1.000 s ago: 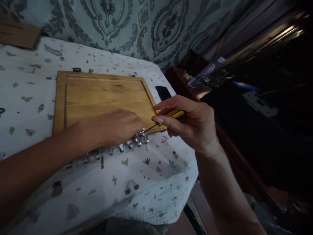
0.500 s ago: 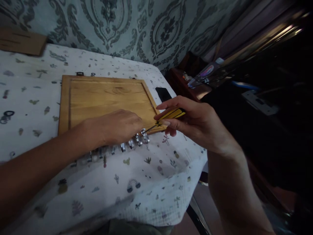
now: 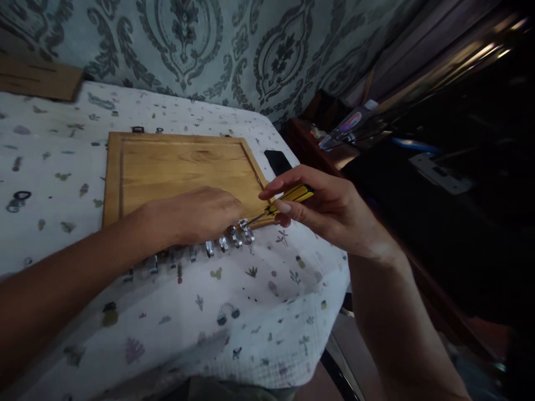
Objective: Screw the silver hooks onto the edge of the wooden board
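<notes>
A framed wooden panel [image 3: 184,172] lies flat on the cloth-covered table. Along its near edge runs a row of several silver band-like metal clamps [image 3: 209,248]. My right hand [image 3: 321,209] pinches a small yellow-and-black screwdriver [image 3: 296,194] between thumb and fingers, its shaft slanting down to the left. The screwdriver's tip meets the top of the rightmost clamp [image 3: 247,231]. Just left of that, my left hand [image 3: 204,211] rests over the panel's near edge with curled fingers. Its fingertips are hidden, so what they grip does not show.
White patterned cloth [image 3: 259,301] covers the table. A dark flat object [image 3: 278,161] lies beyond the panel's right side, and cardboard [image 3: 42,78] at the back left. A clear bottle [image 3: 349,125] leans at the right, near a dark bag-like shape with a metal plate [image 3: 441,174].
The right index finger has shifted slightly along the screwdriver handle, which appears turned a little. The left hand stays in place; the whole view shifts slightly.
</notes>
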Demonstrator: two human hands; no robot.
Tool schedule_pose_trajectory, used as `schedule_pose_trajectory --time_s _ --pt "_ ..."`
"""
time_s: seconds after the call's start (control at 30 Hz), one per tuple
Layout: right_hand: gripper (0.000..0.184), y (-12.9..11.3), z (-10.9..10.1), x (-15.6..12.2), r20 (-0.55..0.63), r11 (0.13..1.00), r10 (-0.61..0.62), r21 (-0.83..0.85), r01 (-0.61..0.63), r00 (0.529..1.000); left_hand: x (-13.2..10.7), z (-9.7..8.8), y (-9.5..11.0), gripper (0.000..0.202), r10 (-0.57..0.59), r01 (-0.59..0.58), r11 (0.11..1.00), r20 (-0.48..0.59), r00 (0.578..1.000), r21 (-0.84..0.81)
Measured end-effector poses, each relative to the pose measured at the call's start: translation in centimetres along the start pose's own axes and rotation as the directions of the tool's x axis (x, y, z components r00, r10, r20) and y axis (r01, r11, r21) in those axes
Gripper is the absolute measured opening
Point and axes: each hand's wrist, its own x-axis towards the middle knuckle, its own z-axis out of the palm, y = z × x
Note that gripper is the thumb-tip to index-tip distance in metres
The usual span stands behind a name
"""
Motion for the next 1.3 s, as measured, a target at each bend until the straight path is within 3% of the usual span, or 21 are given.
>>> schedule_pose_trajectory --time_s 0.43,0.67,0.83,1.07,1.3 --pt "0.027 1.0 0.2 0.1 -0.063 0.999 -0.013 -0.039 0.011 0.998 0.1 -0.3 0.2 0.023 -0.002 0.002 0.999 0.010 1.000 0.034" --pt "0.026 0.8 0.4 -0.1 -0.075 0.997 0.032 0.079 -0.026 0.997 0.1 -0.2 0.1 0.024 0.012 -0.013 0.998 0.006 1.000 0.058" --pt "0.028 1.1 1.3 -0.2 -0.163 0.993 0.065 0.111 -0.047 0.985 0.2 0.0 -0.2 0.020 -0.002 0.000 0.997 0.018 1.000 0.082" --pt "0.033 0.5 3.2 -0.3 -0.366 0.993 0.115 0.032 -0.111 0.923 0.1 0.0 -0.1 0.020 -0.003 0.001 0.997 0.024 1.000 0.076" --pt "0.024 0.1 1.9 -1.2 -0.199 0.997 0.064 -0.023 -0.070 0.978 0.1 -0.4 0.2 0.023 -0.027 0.026 0.999 0.037 0.999 0.043"
